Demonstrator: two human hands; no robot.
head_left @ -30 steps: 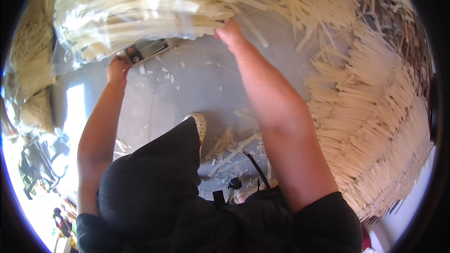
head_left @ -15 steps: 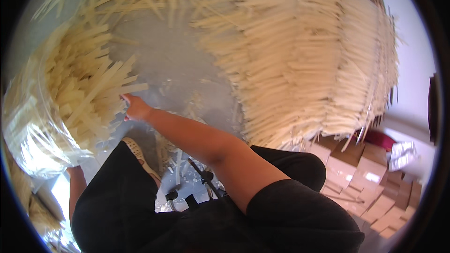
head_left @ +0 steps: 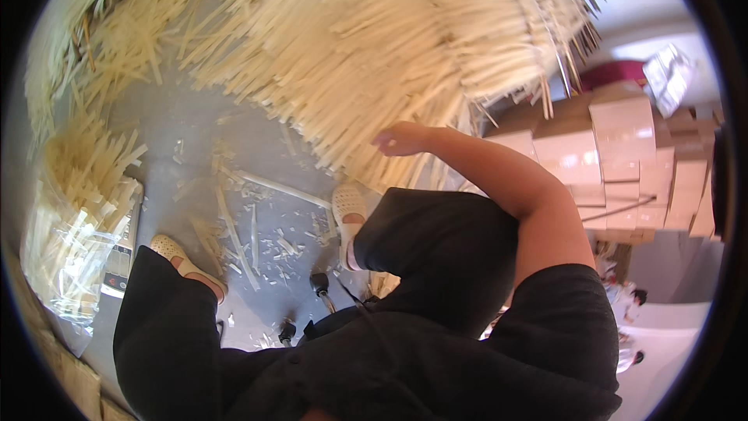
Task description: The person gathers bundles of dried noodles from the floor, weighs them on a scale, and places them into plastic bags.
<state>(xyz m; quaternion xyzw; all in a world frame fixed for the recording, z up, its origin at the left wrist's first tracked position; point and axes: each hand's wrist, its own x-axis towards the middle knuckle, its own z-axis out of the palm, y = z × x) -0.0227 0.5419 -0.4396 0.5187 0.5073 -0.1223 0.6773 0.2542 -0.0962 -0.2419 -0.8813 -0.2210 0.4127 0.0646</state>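
My right hand (head_left: 401,140) is over the near edge of a large heap of pale, flat strips (head_left: 343,54), its fingers looking curled. Blur and the small size of the hand hide whether anything is between them. My left hand is not visible; only a sliver of skin shows at the lower edge. At the far left a clear plastic bag (head_left: 66,265) full of similar strips (head_left: 82,175) stands upright, its mouth spread by them. It appears to rest on a weighing scale (head_left: 117,269), partly hidden behind it.
Strip scraps (head_left: 284,248) litter the grey floor (head_left: 164,187) between my shoes. Black-tipped metal legs (head_left: 319,284) stick out beneath me. Cardboard boxes (head_left: 623,140) are stacked at the right, with a silvery package (head_left: 668,78) on top. Other people (head_left: 623,300) are far off at the lower right.
My right hand has left the bag's strips and swung right to the heap. My left hand, earlier hidden beneath the bag, has gone out of view. The view has turned rightward.
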